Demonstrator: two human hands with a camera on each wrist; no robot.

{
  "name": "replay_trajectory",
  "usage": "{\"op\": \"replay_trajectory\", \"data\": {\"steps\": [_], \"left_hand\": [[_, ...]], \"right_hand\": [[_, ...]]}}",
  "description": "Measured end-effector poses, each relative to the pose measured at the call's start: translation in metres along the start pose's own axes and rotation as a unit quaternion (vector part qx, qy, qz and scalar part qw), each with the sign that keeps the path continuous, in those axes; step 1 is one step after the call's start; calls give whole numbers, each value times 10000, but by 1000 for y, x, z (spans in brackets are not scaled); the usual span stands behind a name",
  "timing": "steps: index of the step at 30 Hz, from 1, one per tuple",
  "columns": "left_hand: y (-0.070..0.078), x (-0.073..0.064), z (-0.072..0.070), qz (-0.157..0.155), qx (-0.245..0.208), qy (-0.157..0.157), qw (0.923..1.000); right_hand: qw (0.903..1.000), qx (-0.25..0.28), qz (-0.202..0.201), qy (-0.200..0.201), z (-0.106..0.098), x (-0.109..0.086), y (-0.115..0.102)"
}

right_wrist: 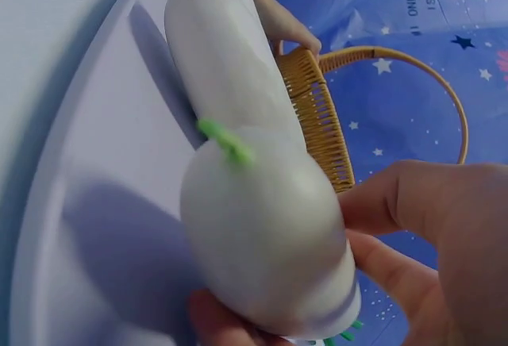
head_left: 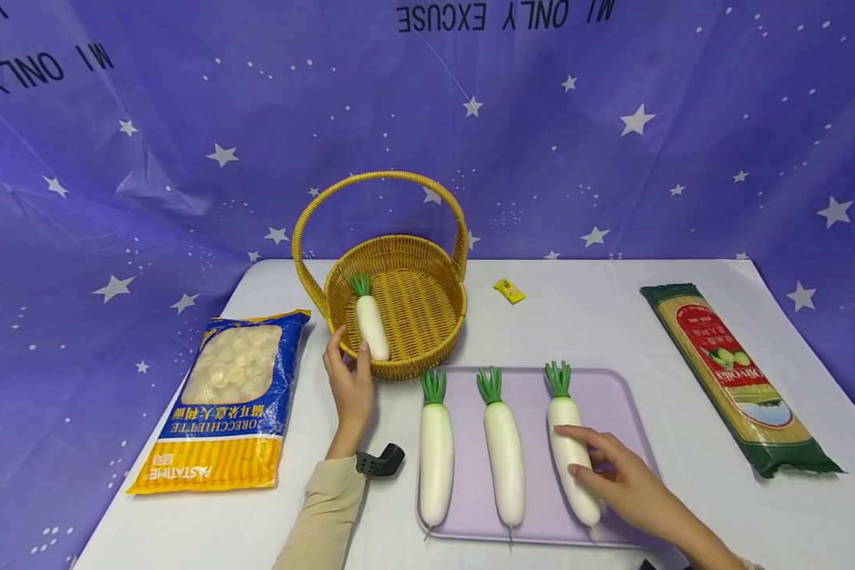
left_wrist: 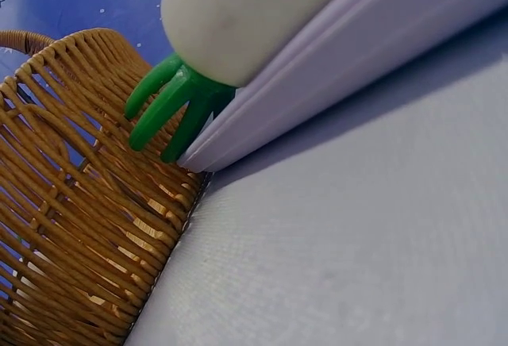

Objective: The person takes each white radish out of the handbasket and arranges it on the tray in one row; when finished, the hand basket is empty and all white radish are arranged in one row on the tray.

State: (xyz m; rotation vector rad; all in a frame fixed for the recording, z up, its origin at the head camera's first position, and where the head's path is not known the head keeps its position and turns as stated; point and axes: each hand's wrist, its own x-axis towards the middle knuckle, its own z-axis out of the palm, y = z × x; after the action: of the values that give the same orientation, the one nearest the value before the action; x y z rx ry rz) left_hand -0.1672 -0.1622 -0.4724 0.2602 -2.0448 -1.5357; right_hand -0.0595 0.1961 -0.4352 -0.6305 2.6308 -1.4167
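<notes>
My left hand (head_left: 351, 392) grips the near left rim of a round wicker basket (head_left: 457, 332), thumb close to the white radish (head_left: 372, 328) lying inside. On a lilac tray (head_left: 616, 396), three more white radishes with green tops lie apart: a left one (head_left: 436, 467), a middle one (head_left: 506, 467) and a right one (head_left: 566, 451). The right one is held by my right hand (head_left: 620, 479), thumb and fingers on its two sides. In the right wrist view its rounded root end (right_wrist: 262, 227) faces the camera, with fingertips showing beneath.
Left of the basket lies a blue and yellow bag of orecchiette pasta (head_left: 221, 404). A long pack of spaghetti (head_left: 737, 376) is at the right side. A small yellow packet (head_left: 509, 290) sits behind the tray. A starry purple cloth (head_left: 541, 158) hangs behind the white table (head_left: 577, 328).
</notes>
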Motion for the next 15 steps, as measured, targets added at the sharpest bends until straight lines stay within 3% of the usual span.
{"op": "replay_trajectory", "data": {"steps": [11,15], "left_hand": [[0,0,0,-19,26,12,10000],[0,0,0,-10,27,-6,10000]], "right_hand": [[9947,-549,764,-409,0,-1,-9],[9932,-760,831,-311,2,-2,-12]]}}
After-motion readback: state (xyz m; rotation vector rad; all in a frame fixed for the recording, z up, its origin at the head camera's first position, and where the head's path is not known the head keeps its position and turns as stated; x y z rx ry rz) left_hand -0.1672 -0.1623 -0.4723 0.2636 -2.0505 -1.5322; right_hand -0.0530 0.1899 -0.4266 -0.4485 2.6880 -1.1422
